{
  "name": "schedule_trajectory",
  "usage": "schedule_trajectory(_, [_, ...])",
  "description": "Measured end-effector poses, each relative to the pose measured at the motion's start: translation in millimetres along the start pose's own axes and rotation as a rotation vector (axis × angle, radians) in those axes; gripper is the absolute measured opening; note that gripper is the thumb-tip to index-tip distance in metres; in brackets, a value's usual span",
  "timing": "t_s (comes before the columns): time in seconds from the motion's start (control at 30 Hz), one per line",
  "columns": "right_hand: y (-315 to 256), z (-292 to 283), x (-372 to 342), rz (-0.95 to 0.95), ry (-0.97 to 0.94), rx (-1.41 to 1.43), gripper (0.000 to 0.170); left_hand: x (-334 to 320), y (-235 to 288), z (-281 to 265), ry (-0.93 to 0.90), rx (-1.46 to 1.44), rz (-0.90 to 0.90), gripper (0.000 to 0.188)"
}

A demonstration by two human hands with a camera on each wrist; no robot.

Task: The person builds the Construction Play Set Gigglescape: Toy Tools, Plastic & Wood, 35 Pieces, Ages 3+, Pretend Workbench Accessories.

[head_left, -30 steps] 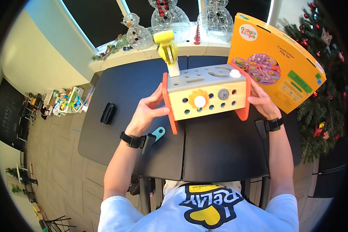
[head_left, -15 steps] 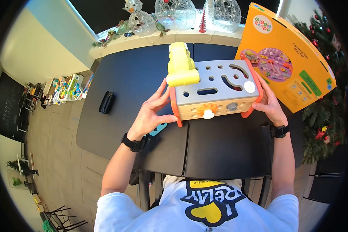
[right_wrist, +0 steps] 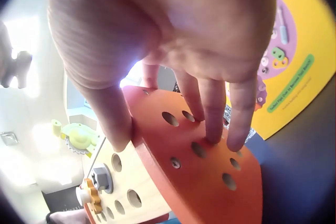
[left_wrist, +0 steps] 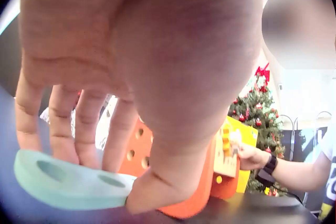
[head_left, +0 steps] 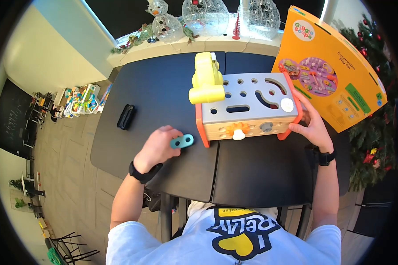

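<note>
My left hand pinches a teal toy strip with round holes between thumb and fingers, just left of the toy workbench. In the left wrist view the same teal strip spans from thumb to fingertips. The wooden toy workbench has a grey slotted top and orange end panels. My right hand grips its right end panel, thumb at the front edge and fingers spread over the outer face. A yellow toy tool stands at the top's left end. On the front are an orange gear and a grey bolt.
An orange Construction Play Set box stands tilted behind the right hand. A black case lies on the dark table at the left. Wire snowmen line the window ledge, and a decorated tree is at the right.
The workbench has tipped so its top faces me and has come lower. My left hand has let go of its left panel, moved down and left, and taken hold of the teal strip.
</note>
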State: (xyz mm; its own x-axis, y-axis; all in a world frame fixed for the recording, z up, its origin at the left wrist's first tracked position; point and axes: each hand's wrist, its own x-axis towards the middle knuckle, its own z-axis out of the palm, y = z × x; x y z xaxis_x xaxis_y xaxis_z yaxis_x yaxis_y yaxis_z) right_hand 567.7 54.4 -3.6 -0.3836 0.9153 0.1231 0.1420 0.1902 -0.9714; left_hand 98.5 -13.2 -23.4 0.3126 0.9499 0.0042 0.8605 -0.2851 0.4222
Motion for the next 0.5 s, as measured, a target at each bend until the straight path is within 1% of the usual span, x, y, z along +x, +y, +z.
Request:
schedule_trajectory(0.1, [-7.2,-1.2,0.1,0.012,-0.008,-0.070,0.093,9.8,10.9,-38.2,0.192,-0.123,0.042,0.042])
schedule_trajectory(0.17, [-7.9,-2.8,1.3,0.014,-0.018,-0.088,0.092,18.9,15.2,-58.3,0.279,-0.211,0.200,0.043])
schedule_trajectory(0.2, [-8.7,-3.0,2.0,0.014,-0.021,-0.094,0.091,22.5,23.2,-68.3,0.294,-0.209,0.250,0.043])
schedule_trajectory(0.3, [-10.6,-0.9,4.3,0.009,-0.020,-0.107,0.091,38.4,47.1,-89.8,0.250,-0.189,0.410,0.042])
schedule_trajectory(0.43, [-9.4,0.4,8.4,0.005,-0.003,-0.137,0.090,72.1,50.6,-85.9,0.176,-0.229,0.463,0.046])
schedule_trajectory(0.5, [-9.8,0.9,9.3,0.010,-0.009,-0.134,0.089,80.6,53.3,-84.6,0.109,-0.271,0.405,0.046])
